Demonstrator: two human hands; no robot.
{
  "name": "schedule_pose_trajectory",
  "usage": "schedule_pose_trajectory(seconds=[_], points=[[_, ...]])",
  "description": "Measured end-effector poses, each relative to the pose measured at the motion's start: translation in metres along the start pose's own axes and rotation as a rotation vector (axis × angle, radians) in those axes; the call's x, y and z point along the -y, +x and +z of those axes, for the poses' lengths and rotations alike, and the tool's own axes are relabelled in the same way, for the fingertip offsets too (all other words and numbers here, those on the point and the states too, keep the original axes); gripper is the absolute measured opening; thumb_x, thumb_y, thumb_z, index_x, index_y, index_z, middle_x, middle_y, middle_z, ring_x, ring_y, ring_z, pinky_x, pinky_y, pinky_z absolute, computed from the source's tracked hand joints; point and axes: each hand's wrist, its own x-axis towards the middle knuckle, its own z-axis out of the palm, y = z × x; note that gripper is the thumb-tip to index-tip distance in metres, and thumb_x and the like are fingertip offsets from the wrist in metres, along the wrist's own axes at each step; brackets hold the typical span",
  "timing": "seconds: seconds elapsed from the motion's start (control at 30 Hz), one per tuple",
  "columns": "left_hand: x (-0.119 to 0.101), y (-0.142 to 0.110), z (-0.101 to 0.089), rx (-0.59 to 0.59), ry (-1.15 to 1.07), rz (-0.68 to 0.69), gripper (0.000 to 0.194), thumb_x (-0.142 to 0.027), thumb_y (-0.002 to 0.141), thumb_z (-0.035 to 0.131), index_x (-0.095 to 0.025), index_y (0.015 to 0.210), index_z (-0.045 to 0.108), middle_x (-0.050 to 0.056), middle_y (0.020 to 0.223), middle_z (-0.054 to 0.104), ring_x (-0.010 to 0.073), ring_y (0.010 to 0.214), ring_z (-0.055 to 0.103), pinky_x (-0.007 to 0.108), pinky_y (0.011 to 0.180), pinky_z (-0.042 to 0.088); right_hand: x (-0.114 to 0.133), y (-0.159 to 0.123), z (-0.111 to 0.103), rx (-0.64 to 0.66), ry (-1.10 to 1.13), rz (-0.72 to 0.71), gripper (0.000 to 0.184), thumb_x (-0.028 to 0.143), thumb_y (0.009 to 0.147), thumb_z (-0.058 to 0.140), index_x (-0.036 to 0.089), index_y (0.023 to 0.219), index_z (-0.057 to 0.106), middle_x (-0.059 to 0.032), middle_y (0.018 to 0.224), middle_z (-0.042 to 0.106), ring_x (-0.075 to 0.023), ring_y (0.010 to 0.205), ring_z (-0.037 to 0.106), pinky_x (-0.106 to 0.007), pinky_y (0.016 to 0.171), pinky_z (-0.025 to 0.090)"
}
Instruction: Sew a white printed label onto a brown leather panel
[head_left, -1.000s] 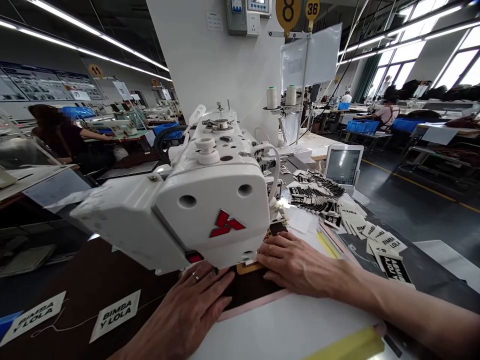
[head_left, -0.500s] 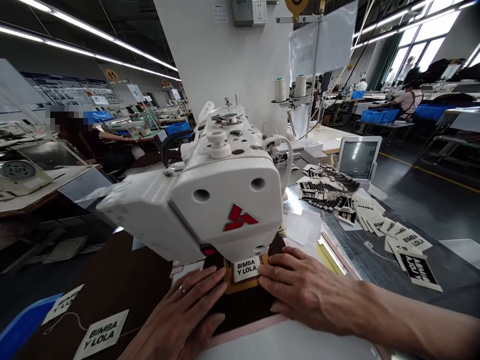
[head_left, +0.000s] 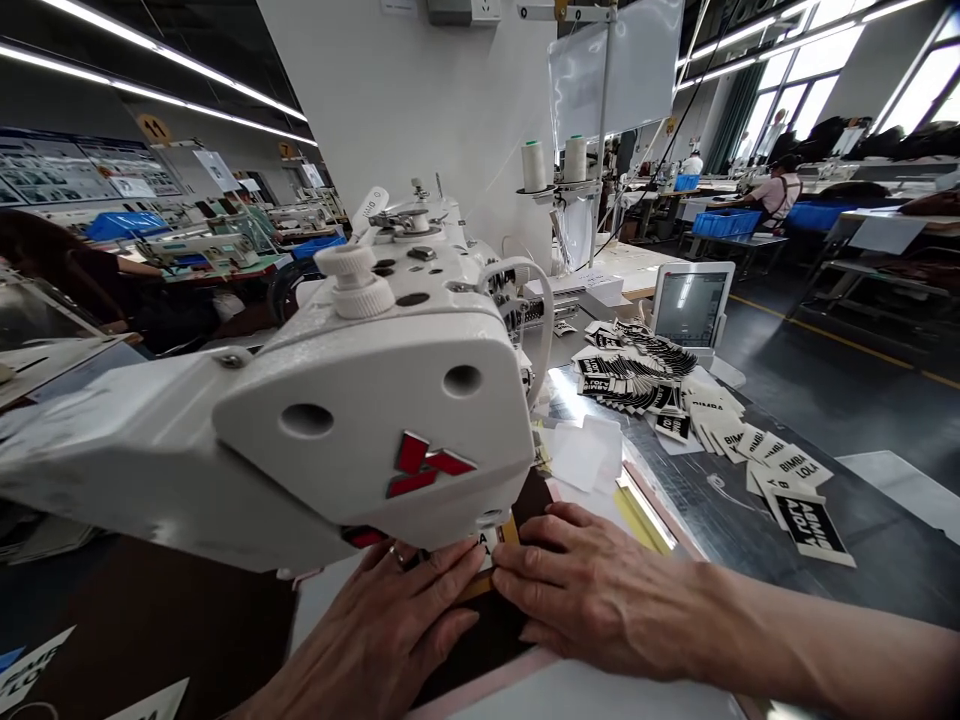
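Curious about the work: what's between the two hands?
In the head view, parts of a white label, a yellow frame and dark material show between left hand and right hand.

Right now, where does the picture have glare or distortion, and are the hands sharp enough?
Head view: glare whitens the table just right of the machine, a bright streak crosses the tablet; head view: the machine's left side seems stretched toward the edge; head view: left hand and right hand look fairly sharp.

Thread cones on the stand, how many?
2: left thread cone and right thread cone, standing side by side beyond the sewing machine. More could be hidden behind them.
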Motion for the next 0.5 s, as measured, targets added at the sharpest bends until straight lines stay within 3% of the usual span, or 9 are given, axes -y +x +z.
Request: schedule_pose_trajectory(seconds=[0.13,0.37,0.5], points=[[0.000,0.007,-0.003,0.000,-0.011,0.057,0.059,-0.044,0.111,0.058,-0.034,0.167,0.041,-0.005,0.157,0.062,0.0200,0.129,0.071,0.030,0.098,0.058,0.002,0.001,-0.003,0.004,-0.012,-0.004,0.036,0.039,0.118,0.045,0.017,0.143,0.061,-0.0086,0.144,0.069,-0.0252,0.121,0.061,-0.045,0.111,0.044],[0.001,0.010,-0.004,-0.014,-0.076,0.029,0.064,-0.047,0.113,0.055,-0.037,0.171,0.030,-0.005,0.154,0.065,0.0198,0.123,0.073,0.031,0.096,0.057,0.001,0.000,0.000,-0.010,-0.008,-0.007,0.035,0.033,0.119,0.043,0.015,0.144,0.060,-0.0079,0.145,0.069,-0.0257,0.121,0.059,-0.043,0.111,0.043],[0.001,0.014,-0.007,-0.021,-0.078,0.032,0.067,-0.048,0.112,0.056,-0.038,0.171,0.027,-0.006,0.154,0.064,0.0199,0.121,0.074,0.031,0.096,0.058,0.000,0.001,-0.001,-0.002,-0.019,-0.011,0.035,0.039,0.118,0.046,0.016,0.138,0.063,-0.0085,0.139,0.071,-0.0250,0.115,0.060,-0.044,0.108,0.045]])
